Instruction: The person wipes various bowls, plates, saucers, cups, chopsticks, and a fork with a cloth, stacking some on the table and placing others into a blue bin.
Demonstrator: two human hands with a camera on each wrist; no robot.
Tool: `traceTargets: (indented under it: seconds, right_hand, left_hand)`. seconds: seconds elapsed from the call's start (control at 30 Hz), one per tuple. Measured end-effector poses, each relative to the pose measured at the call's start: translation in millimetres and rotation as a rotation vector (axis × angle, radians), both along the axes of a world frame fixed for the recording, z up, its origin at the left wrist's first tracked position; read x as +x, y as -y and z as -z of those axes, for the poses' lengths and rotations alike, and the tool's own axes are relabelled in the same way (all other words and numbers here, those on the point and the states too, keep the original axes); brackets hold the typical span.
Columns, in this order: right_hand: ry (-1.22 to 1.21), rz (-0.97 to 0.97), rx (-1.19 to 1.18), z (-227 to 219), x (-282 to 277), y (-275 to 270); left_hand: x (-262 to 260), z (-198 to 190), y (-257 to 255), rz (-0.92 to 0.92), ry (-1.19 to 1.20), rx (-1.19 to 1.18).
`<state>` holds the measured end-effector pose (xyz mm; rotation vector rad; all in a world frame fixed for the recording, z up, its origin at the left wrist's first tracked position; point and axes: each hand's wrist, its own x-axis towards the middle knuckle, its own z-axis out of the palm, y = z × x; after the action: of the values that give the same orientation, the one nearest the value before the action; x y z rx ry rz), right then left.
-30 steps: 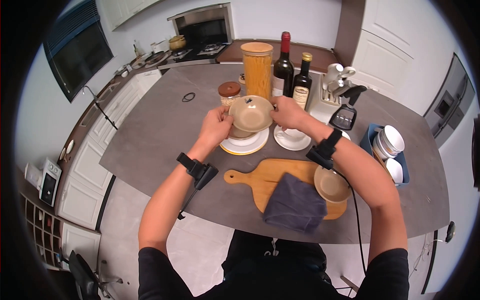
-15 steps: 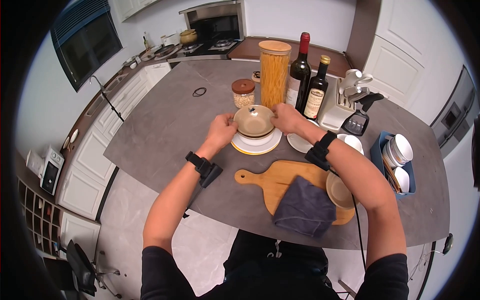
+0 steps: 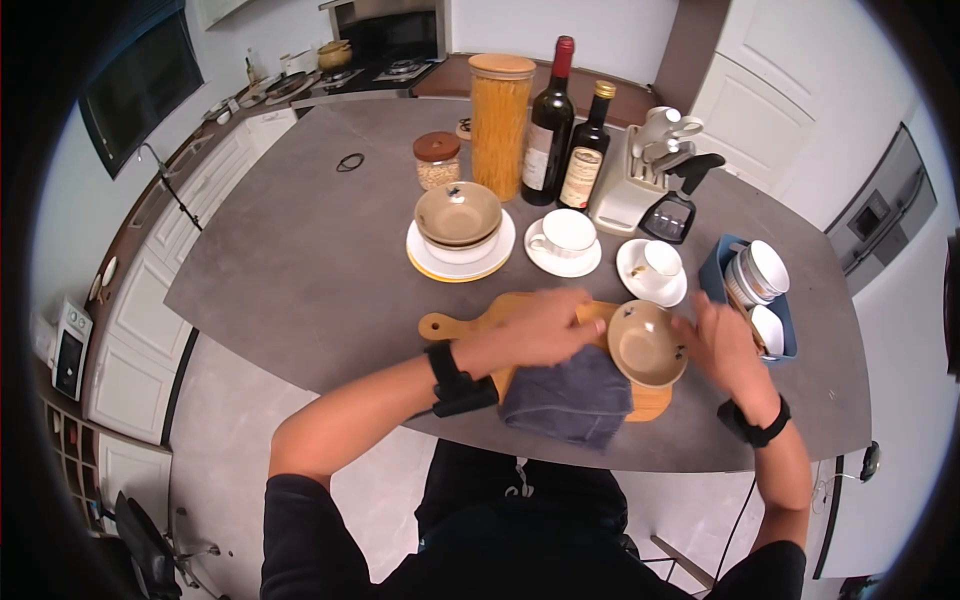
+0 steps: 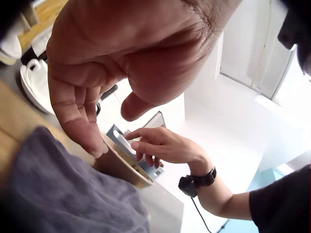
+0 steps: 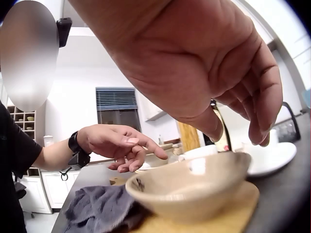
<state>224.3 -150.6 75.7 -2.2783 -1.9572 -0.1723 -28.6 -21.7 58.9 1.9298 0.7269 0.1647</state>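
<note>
A beige bowl with small dark motifs sits upright on the right part of a wooden cutting board. To its left is my left hand, thumb and fingers apart, above a dark grey cloth. In the left wrist view its fingertips overlap the near rim of the bowl. At the bowl's right side hovers my right hand, fingers loosely bent and holding nothing. Farther back, another beige bowl tops a stack on white plates.
White cups on saucers stand behind the board. A blue bin with white bowls is at the right. Along the back are a pasta jar, a wine bottle, a smaller dark bottle, a small jar and a knife block.
Both hands have let go of the bowl, which was lowered onto the plate stack. They have moved toward me and to the right, to either side of the bowl on the board.
</note>
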Motion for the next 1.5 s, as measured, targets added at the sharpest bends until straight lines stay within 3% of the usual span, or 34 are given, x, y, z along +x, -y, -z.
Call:
traceTargets:
  seconds: [0.1, 0.17, 0.23, 0.3, 0.37, 0.4, 0.43, 0.47, 0.67, 0.93, 1.13, 1.2, 1.27, 1.33, 1.4, 1.5]
  right_hand:
    - [-0.171, -0.053, -0.03, 26, 25, 23]
    - [-0.966, 0.124, -0.244, 12, 11, 25]
    - [-0.953, 0.108, -0.139, 3, 5, 22]
    - [-0.911, 0.04, 0.003, -10, -3, 11]
    - [-0.898, -0.039, 0.018, -30, -19, -17]
    - [-0.877, -0.115, 0.035, -39, -28, -35]
    - [-0.911, -0.167, 0.03, -41, -35, -56]
    - [-0.944, -0.221, 0.025, -40, -44, -82]
    - [-1.012, -0.345, -0.077, -11, -104, -221]
    - [-0.8, -0.356, -0.101, 16, -128, -255]
    - [-0.833, -0.357, -0.097, 22, -120, -244]
    - [-0.905, -0.405, -0.017, 11, -107, -214]
    - [-0.717, -0.376, -0.023, 2, -90, -166]
    - [-0.472, -0.406, -0.054, 13, -67, -119]
    - [-0.444, -0.335, -0.183, 22, -55, -74]
    - [-0.499, -0.306, -0.145, 38, -53, -28]
  left_hand:
    - [34, 31, 10, 0.109, 0.034, -0.151]
    - [48, 40, 17, 0.046, 0.11, -0.166]
    - [48, 43, 13, -0.039, 0.191, -0.18]
    - [44, 42, 5, -0.165, 0.398, 0.181]
    - [18, 11, -8, -0.26, 0.41, 0.245]
    - [9, 12, -28, -0.285, 0.429, 0.225]
    - [-1, 19, -50, -0.304, 0.561, 0.366]
    - [-21, -3, -54, -0.371, 0.512, 0.351]
    - [-93, -14, -123, -0.657, 0.118, 0.57]
    - [-116, 24, -153, -0.7, 0.073, 0.535]
    - [-122, 19, -154, -0.726, -0.014, 0.584]
    - [-124, 21, -146, -0.738, 0.055, 0.678]
    - [-118, -3, -104, -0.778, 0.067, 0.726]
    - [-108, 7, -72, -0.65, 0.201, 0.683]
    - [-91, 17, -39, -0.446, 0.073, 0.549]
    - [-60, 48, -10, -0.298, 0.133, 0.401]
